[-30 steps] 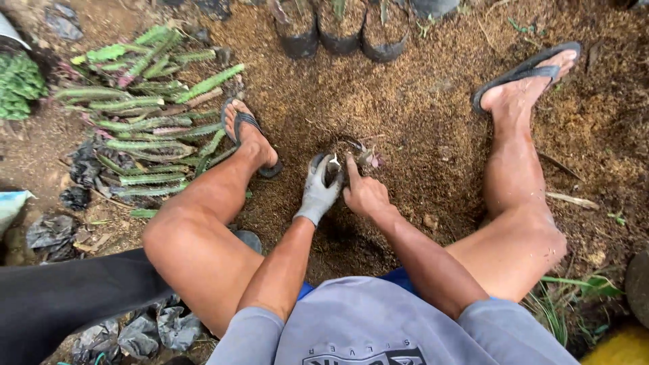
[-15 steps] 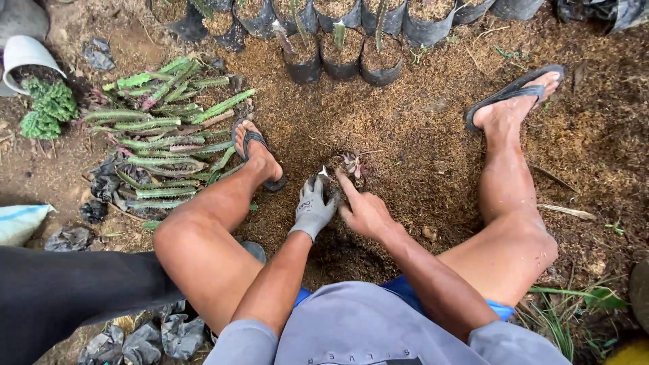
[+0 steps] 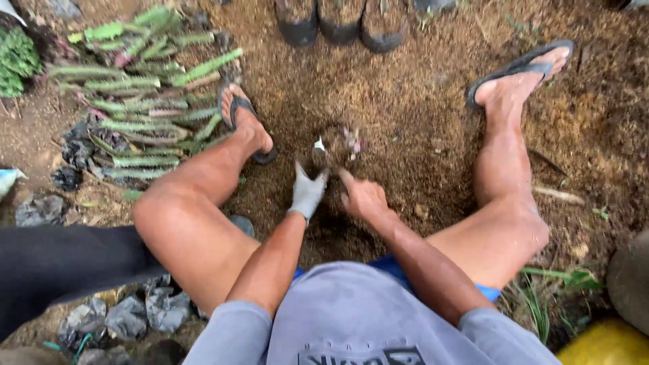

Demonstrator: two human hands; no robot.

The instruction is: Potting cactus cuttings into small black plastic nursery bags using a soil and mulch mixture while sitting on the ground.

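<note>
The person sits on the soil point(image 3: 419, 101) with legs spread, so the work sits centred between the knees and within easy reach of both arms.

The left hand point(image 3: 307, 192), in a grey glove, and the bare right hand point(image 3: 362, 196) come together at a small dark bag point(image 3: 336, 145) half sunk in loose soil. Both hands press at its near rim – fingers bent inward, palms down – as if steadying it from two sides; whether they actually grip the rim cannot be told, as motion blur hides the fingertips. A pale scrap and some pinkish bits show at the bag's mouth.

The bag stands directly ahead of the hands, between the two sandalled feet.

To the person's left lies a heap of green cuttings point(image 3: 135, 101), laid roughly parallel and near the left foot – a supply kept within arm's reach. Filled black pots point(image 3: 338, 23) stand in a row at the far edge. Crumpled empty bags point(image 3: 122, 314) lie by the left thigh
</note>
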